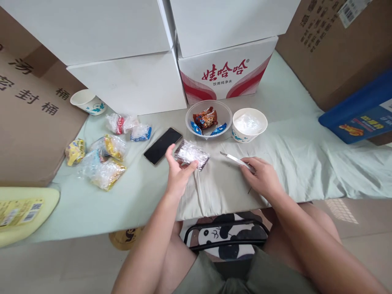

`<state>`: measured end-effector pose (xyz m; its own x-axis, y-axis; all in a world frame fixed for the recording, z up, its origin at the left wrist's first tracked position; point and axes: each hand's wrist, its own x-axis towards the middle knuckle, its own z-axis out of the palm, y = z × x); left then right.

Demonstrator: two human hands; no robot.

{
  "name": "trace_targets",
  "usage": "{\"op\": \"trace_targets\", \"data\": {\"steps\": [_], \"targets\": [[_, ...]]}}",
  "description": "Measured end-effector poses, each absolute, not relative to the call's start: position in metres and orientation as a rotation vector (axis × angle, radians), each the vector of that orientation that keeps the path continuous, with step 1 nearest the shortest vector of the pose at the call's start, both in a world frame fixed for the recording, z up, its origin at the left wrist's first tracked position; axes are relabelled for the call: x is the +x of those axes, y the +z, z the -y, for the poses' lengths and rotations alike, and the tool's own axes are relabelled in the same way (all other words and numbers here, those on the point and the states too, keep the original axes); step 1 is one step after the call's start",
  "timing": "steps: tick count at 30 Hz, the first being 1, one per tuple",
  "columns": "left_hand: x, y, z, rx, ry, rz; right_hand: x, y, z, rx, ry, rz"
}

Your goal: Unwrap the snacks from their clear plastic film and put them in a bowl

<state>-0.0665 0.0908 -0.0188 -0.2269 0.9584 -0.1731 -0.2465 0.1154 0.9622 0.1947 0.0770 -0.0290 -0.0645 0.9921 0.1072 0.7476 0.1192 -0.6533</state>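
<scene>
My left hand (180, 169) grips a small flat packet (192, 154) with a clear, crinkled plastic wrapper and dark edges. In my right hand (261, 175) is a slim white craft knife (234, 158), its blade pointing left toward the packet but apart from it. Just behind the packet, a clear round plastic bowl (228, 107) holds a brown snack packet (206, 118) and two blue packets (219, 129). To the bowl's right stands a paper cup (249, 136) with clear plastic film (248, 123) inside. A black phone (163, 145) lies left of my left hand.
Several plastic-wrapped packets (105, 161) lie on the left of the green cloth (137, 196). Another paper cup (92, 104) lies tilted behind them. White boxes (228, 75) line the back; cardboard boxes (30, 102) and a blue container (361, 114) flank the sides. A yellow-green bottle (27, 212) is at front left.
</scene>
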Motion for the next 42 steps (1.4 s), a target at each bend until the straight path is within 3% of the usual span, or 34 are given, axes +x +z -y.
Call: {"op": "trace_targets", "data": {"steps": [7, 16, 22, 29, 33, 38, 42], "targets": [[-0.053, -0.022, -0.076, 1.361, 1.006, -1.520, 0.202, -0.041, -0.081, -1.907, 0.091, 1.884], [-0.064, -0.020, -0.085, 1.476, 1.113, -1.512, 0.168, -0.041, -0.068, -1.262, 0.498, 2.131], [-0.064, -0.016, -0.086, 0.899, 1.120, -1.361, 0.160, -0.038, -0.065, -1.195, 0.604, 2.111], [-0.079, -0.014, -0.089, 0.985, 1.104, -1.559, 0.187, -0.034, -0.074, -1.358, 0.669, 1.785], [-0.091, -0.017, -0.090, 1.135, 1.178, -1.655, 0.201, -0.030, -0.079, -1.590, 0.619, 1.593], [-0.094, -0.017, -0.093, 1.461, 1.185, -1.484, 0.197, -0.029, -0.076, -1.395, 0.559, 1.933], [-0.095, -0.016, -0.091, 1.673, 1.138, -1.487, 0.189, -0.021, -0.070, -1.279, 0.323, 2.040]]}}
